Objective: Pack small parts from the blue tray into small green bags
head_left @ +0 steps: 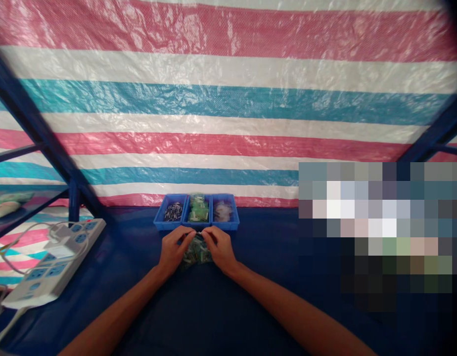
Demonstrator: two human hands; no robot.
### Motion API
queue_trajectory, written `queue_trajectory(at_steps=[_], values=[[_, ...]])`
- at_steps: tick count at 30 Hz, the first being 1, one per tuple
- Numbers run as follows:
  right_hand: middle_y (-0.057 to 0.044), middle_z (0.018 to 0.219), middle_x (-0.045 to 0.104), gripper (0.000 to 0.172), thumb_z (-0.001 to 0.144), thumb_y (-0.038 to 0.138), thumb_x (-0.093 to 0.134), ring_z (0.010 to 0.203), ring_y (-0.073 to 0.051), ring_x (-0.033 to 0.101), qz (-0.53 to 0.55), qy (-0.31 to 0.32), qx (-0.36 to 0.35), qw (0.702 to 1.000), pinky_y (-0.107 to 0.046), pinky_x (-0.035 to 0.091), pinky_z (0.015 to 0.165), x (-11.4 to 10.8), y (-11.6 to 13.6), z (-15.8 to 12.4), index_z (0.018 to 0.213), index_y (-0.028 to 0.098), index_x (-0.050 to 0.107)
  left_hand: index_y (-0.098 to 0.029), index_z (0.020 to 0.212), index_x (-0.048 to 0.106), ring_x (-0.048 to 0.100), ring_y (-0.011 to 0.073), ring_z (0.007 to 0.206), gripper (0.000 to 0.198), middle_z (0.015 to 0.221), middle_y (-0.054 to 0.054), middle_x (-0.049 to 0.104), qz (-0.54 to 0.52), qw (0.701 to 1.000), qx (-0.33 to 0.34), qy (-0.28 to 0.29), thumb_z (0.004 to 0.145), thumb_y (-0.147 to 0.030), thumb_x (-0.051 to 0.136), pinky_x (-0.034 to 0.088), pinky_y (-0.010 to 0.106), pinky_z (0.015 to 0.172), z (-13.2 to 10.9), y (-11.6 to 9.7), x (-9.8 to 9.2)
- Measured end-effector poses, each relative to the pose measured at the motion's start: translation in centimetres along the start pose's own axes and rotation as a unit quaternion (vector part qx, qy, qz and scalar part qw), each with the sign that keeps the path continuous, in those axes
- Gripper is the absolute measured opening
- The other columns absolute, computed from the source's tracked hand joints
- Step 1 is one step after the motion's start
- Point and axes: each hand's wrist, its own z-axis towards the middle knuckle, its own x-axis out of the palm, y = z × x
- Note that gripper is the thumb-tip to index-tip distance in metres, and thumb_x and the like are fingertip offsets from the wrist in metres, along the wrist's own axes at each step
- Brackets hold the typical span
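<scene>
Striped tarpaulin (pixel 228 106) in pink, white and teal hung behind the bench, crossed at both sides by dark blue frame bars (pixel 35 113). Dark blue cloth (pixel 273 296) covered the bench top, with a white power strip (pixel 52 262) at the left, its cable looping beside it. A pixelated block (pixel 380 232) hid the right side. Near the back edge sat a blue three-compartment tray (pixel 196 226): dark slender pieces (pixel 173 212) filled the left compartment, green packets (pixel 198 213) the middle, and a clear bagged bundle (pixel 223 211) the right.

Just in front of the tray, the left hand (pixel 172 249) and right hand (pixel 221 249) came together over a clear bag of green items (pixel 195 254), which lay on the cloth beneath them. Their fingers were closed inward, the fingertips (pixel 189 233) nearly meeting at a small bright sliver (pixel 199 232), too small to identify. Both hands appeared to pinch it.

Thin film could slip from such a light pinch, and a hard tug could tear it and scatter the contents. A knuckle swung backward could also knock the tray, so close behind.
</scene>
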Motion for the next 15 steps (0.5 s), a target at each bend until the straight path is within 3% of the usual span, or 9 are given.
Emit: queue_trajectory(at_steps=[15], values=[[-0.003,0.078,0.063,0.026,0.092,0.03,0.043,0.071,-0.015,0.057,-0.001,-0.003,-0.008,1.0,-0.024,0.042,0.065,-0.17,0.24,0.15,0.09,0.018,0.067,-0.017,0.087,0.065,0.06,0.0128,0.066,0.016,0.09,0.005,0.068,-0.016,1.0,0.012,-0.01,0.084,-0.03,0.056,0.048,0.024,0.066,-0.25,-0.17,-0.07]])
